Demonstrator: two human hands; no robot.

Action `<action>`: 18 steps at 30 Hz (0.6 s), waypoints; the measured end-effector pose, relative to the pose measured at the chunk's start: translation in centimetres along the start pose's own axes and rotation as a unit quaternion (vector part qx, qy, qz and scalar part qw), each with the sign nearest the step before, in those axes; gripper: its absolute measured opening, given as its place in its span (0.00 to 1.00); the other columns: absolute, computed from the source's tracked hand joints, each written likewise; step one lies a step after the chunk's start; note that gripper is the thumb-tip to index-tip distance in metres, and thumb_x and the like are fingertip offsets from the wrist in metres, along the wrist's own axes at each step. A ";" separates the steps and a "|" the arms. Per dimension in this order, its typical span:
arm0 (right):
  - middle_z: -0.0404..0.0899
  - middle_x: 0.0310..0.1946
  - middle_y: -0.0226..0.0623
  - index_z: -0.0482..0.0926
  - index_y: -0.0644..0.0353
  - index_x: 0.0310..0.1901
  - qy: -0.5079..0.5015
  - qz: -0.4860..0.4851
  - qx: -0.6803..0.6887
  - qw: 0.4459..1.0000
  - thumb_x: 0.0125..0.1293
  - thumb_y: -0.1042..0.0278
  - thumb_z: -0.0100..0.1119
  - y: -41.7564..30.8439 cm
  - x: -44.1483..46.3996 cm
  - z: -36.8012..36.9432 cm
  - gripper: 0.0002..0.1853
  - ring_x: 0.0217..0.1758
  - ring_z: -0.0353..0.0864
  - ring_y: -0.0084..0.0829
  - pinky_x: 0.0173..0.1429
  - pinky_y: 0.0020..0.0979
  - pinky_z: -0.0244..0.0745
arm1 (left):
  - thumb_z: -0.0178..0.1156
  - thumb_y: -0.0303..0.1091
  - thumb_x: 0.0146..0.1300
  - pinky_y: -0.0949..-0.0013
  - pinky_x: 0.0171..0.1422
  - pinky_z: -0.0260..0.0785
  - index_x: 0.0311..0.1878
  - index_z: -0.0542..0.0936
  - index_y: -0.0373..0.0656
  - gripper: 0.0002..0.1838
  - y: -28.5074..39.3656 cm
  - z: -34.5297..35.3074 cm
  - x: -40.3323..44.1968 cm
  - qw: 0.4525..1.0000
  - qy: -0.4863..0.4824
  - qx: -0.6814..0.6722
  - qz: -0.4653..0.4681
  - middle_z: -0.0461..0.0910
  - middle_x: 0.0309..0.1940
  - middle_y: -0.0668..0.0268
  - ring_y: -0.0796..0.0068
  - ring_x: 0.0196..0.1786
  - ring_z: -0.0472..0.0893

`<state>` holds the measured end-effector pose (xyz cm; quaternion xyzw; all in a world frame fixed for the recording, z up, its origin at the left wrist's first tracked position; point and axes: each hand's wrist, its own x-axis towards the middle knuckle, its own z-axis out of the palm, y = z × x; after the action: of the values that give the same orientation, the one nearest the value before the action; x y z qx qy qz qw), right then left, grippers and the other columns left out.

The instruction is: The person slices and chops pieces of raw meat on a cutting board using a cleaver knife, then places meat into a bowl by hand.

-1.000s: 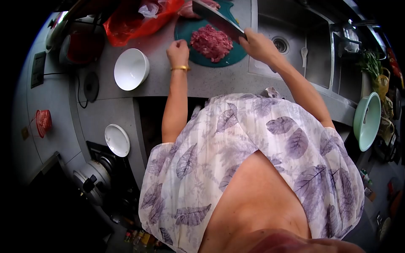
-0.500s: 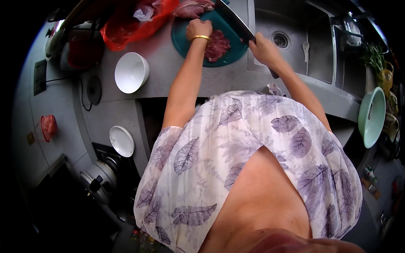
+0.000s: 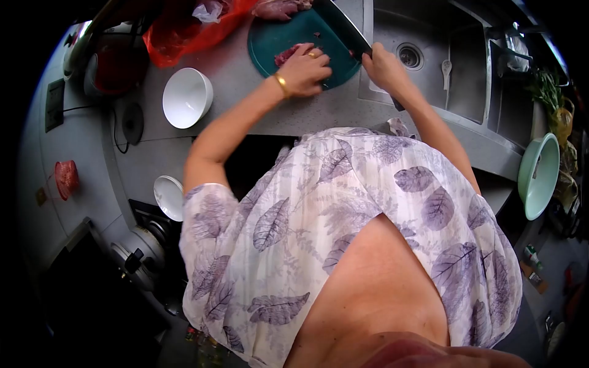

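My left hand (image 3: 305,71), with a gold ring and bracelet, is curled over the chopped meat (image 3: 286,56) on the round teal cutting board (image 3: 262,48). It hides most of the meat; only an edge shows beside the fingers. A few small scraps lie on the board. My right hand (image 3: 385,69) is closed round the handle of a cleaver (image 3: 348,26), at the board's right side. The blade slants up and left over the board. A larger piece of pink meat (image 3: 277,8) lies at the board's upper left edge.
Left of the board are a white bowl (image 3: 188,98) and a red plastic bag (image 3: 178,38). A metal sink (image 3: 423,92) with a white spoon (image 3: 446,73) is on the right. A light green basin (image 3: 538,176) stands farther right, a white dish (image 3: 169,197) lower left.
My left hand has gone from beside the board to its far side, then back towards me over the meat. The chopped meat has been gathered smaller. The cleaver has shifted slightly right.
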<state>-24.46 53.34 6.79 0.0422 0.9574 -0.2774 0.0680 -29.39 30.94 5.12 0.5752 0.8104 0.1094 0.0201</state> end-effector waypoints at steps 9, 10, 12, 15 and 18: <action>0.78 0.30 0.60 0.68 0.67 0.37 -0.010 0.003 0.000 1.000 0.64 0.58 0.47 -0.7 -0.3 0.1 0.16 0.37 0.76 0.60 0.43 0.53 0.69 | 0.61 0.28 0.48 0.63 0.50 0.71 0.40 0.78 0.47 0.12 -4.3 1.4 -2.3 0.956 0.261 -0.009 -0.135 0.77 0.41 0.62 0.59 0.46 0.76; 0.78 0.30 0.60 0.68 0.67 0.37 -0.011 -0.002 0.002 1.000 0.64 0.58 0.47 -0.4 -0.3 0.3 0.16 0.37 0.76 0.60 0.43 0.53 0.69 | 0.60 0.28 0.48 0.62 0.52 0.71 0.39 0.78 0.48 0.12 -3.4 2.2 -2.0 0.939 0.288 -0.018 -0.186 0.77 0.41 0.62 0.59 0.47 0.76; 0.78 0.29 0.59 0.68 0.66 0.38 -0.018 -0.015 0.006 1.000 0.64 0.58 0.47 -0.5 -0.2 0.1 0.15 0.36 0.76 0.60 0.42 0.53 0.69 | 0.59 0.29 0.48 0.62 0.57 0.67 0.40 0.80 0.48 0.13 -2.1 3.0 -1.6 0.921 0.302 -0.028 -0.244 0.78 0.44 0.62 0.58 0.50 0.76; 0.78 0.28 0.58 0.68 0.64 0.38 -0.030 -0.057 0.012 0.998 0.64 0.57 0.48 -1.9 -0.6 -0.9 0.15 0.35 0.76 0.59 0.41 0.54 0.68 | 0.60 0.29 0.49 0.62 0.57 0.67 0.40 0.81 0.43 0.13 0.6 0.7 -1.8 0.929 0.254 0.021 -0.268 0.78 0.48 0.61 0.58 0.54 0.74; 0.77 0.27 0.57 0.67 0.63 0.37 -0.001 -0.122 0.013 0.992 0.65 0.57 0.49 -5.2 0.0 -2.5 0.15 0.33 0.76 0.59 0.38 0.53 0.68 | 0.57 0.25 0.48 0.67 0.51 0.70 0.35 0.83 0.42 0.10 0.0 0.9 -3.4 0.851 0.367 -0.178 -0.331 0.81 0.40 0.59 0.61 0.45 0.79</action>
<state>-25.36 50.31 11.58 -0.0745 0.9515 -0.2964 0.0338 -28.10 27.88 3.90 0.1775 0.8678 0.4417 -0.1423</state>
